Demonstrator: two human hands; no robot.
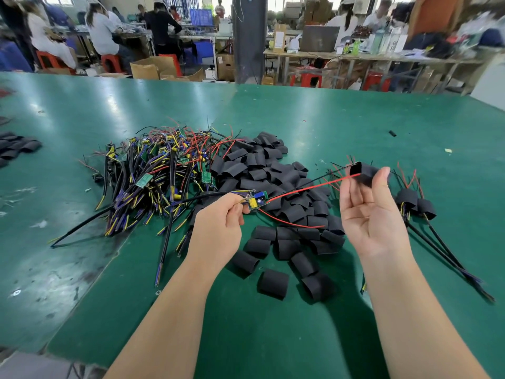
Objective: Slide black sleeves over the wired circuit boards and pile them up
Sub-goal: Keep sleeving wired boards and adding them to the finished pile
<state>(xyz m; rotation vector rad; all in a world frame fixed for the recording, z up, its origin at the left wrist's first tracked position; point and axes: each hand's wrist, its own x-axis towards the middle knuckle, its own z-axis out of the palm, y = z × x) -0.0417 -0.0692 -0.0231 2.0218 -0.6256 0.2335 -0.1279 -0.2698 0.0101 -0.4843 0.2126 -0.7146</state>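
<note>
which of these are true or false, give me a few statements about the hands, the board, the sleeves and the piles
1. The left hand pinches a circuit board. True.
2. The right hand is empty. False: it holds a black sleeve at its fingertips.
3. The board is already fully inside the sleeve. False: only the red wire reaches the sleeve's opening; the board is bare.
4. A few sleeved boards lie to the right of the right hand. True.
5. The pile of loose sleeves sits left of the unsleeved wired boards. False: it sits to their right.
</note>
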